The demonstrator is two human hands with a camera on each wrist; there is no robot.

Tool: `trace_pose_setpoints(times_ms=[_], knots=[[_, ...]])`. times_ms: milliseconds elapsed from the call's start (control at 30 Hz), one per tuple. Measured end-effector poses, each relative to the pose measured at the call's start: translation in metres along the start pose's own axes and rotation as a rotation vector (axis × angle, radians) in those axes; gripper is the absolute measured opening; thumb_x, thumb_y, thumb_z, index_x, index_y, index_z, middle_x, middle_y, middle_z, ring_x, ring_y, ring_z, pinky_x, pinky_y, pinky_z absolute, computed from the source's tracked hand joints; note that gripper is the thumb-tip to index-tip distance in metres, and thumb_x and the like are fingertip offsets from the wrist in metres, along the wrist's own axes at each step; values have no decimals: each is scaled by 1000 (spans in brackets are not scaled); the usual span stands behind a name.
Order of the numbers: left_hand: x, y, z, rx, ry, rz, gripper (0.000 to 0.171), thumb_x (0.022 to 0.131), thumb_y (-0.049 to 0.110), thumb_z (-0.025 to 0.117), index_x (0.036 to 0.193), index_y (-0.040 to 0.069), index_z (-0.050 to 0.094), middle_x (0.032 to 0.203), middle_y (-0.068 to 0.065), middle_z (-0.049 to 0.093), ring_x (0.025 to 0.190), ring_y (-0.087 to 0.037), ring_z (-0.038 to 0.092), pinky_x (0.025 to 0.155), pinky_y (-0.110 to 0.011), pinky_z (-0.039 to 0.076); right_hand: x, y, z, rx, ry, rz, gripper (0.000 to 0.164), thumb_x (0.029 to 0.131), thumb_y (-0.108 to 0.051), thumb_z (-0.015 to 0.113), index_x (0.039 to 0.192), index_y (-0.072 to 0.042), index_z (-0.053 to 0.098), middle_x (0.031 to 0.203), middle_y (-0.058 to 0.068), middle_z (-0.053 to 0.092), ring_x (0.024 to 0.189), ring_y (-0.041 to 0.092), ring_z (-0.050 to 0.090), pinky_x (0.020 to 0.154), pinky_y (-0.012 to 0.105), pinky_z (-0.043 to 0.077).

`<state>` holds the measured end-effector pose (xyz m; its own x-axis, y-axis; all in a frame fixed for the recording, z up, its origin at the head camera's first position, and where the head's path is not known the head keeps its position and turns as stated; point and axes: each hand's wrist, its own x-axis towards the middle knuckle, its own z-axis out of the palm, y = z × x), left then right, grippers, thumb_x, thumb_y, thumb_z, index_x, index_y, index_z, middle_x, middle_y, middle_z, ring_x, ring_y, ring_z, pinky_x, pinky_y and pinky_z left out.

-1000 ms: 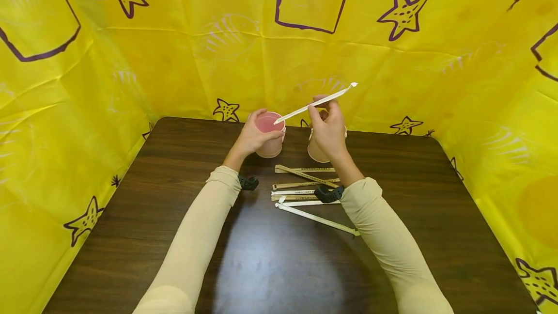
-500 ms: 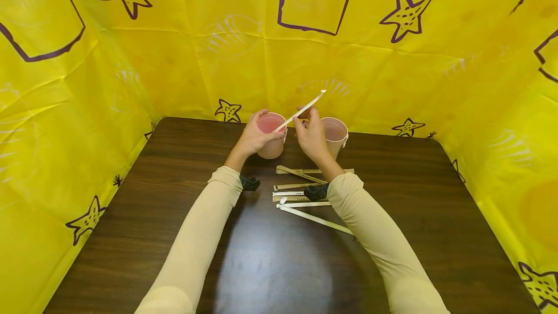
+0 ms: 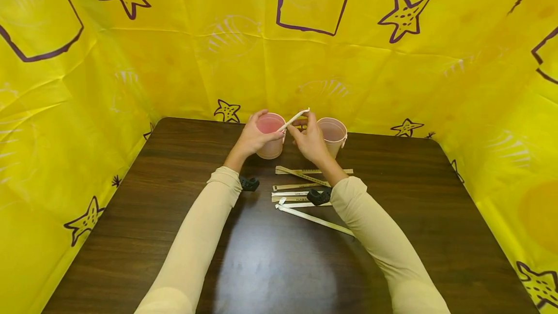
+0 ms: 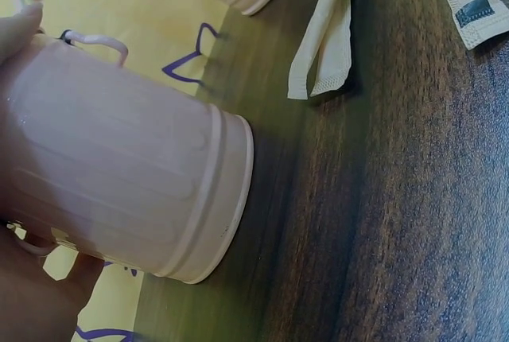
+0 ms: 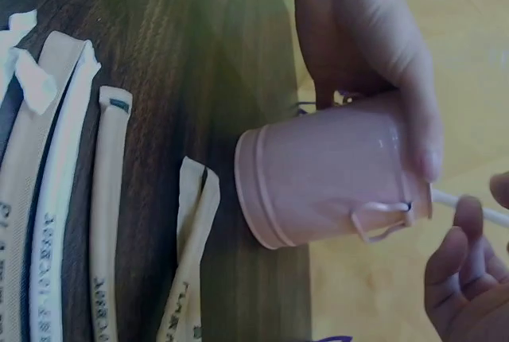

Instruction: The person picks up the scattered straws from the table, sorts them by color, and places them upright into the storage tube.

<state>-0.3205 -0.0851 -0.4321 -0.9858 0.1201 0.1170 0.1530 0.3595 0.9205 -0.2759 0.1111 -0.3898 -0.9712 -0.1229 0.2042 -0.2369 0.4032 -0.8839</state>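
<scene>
My left hand (image 3: 253,137) grips a pink bucket (image 3: 270,150) with small side handles, thumb on the near rim. In the right wrist view the bucket (image 5: 330,171) stands on the table with that hand around its upper part. A white paper-wrapped straw (image 3: 293,120) leans out over the bucket's right rim; its lower end is hidden. My right hand (image 3: 311,140) is beside the straw's upper part, its fingers apart and close to it. In the right wrist view a fingertip overlaps the straw (image 5: 447,198).
A second pink bucket (image 3: 334,147) stands just behind and right of my right hand. Nearer on the dark wooden table (image 3: 131,217) lie several wrapped straws, some brown (image 3: 301,174) and some white (image 3: 316,219). Yellow printed cloth (image 3: 235,67) encloses the table's back and sides.
My right hand first moved left with the straw to the left bucket. Then the straw slid lower into it, leaving less showing above my fingers. My left hand has kept its grip.
</scene>
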Motion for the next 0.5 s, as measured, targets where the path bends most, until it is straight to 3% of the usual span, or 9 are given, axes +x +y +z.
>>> trace_pose_setpoints(times_ms=[100,167,367,500], knots=[[-1,0,0,-6,-1,-5,100,74,37,91,156,14,38,150,-13,42,131,-33,52,113,-52,42,-6,2,-5,2,-53,44,60,102,-21,62,151,-7,30,132,19,60,84,47,67,60,22,50],[-1,0,-1,-9,-3,-8,100,74,38,91,155,14,38,149,-12,43,130,-34,53,113,-52,42,-11,4,-9,-15,-85,59,63,103,-22,62,154,-8,28,136,19,58,86,49,67,62,23,52],[1,-1,-2,4,-4,-11,100,74,41,91,156,15,38,149,-12,43,130,-34,52,112,-53,43,-30,5,-21,-145,-163,15,63,101,-24,64,152,-5,33,133,22,58,72,29,66,67,31,57],[0,-1,0,-4,-5,-15,101,74,40,91,155,16,38,150,-12,43,131,-34,52,113,-53,42,-45,5,-29,-235,-202,-39,57,100,-22,66,147,-2,41,127,21,63,79,24,64,76,35,54]])
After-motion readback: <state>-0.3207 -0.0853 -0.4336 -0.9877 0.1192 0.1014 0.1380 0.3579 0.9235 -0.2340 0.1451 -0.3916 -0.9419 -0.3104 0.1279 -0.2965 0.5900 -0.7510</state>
